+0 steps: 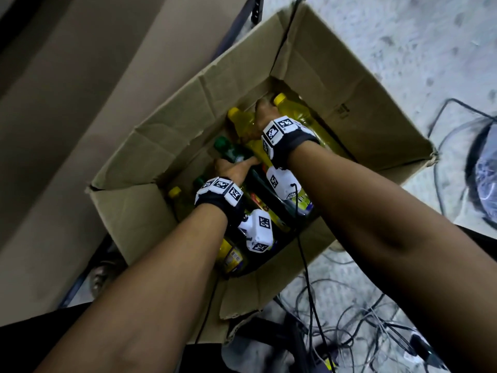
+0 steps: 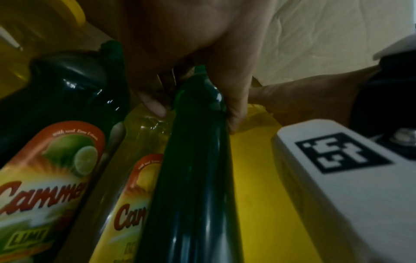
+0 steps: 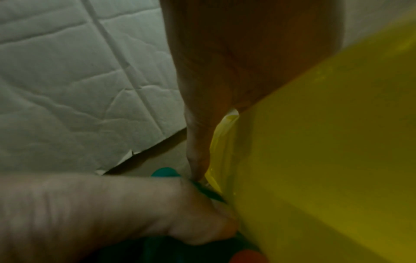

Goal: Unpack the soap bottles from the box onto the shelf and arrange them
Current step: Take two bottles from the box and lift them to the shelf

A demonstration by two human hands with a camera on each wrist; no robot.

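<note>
An open cardboard box (image 1: 336, 84) holds several yellow and green soap bottles lying on their sides. My left hand (image 1: 231, 168) reaches into the box, its fingers (image 2: 155, 106) and thumb curled round the neck end of a dark green bottle (image 2: 195, 160) with a green cap (image 1: 222, 142). My right hand (image 1: 263, 114) is deeper in the box. It grips a yellow bottle (image 3: 326, 160) near its neck, just beside the yellow cap (image 1: 279, 98). The fingertips of my right hand are hidden behind the bottle.
A second green bottle with a lime label (image 2: 67, 92) and other yellow bottles (image 1: 243, 125) lie packed alongside. A beige surface (image 1: 67, 103) and a dark metal post (image 1: 255, 9) stand left of the box. Loose cables (image 1: 349, 319) cover the floor at lower right.
</note>
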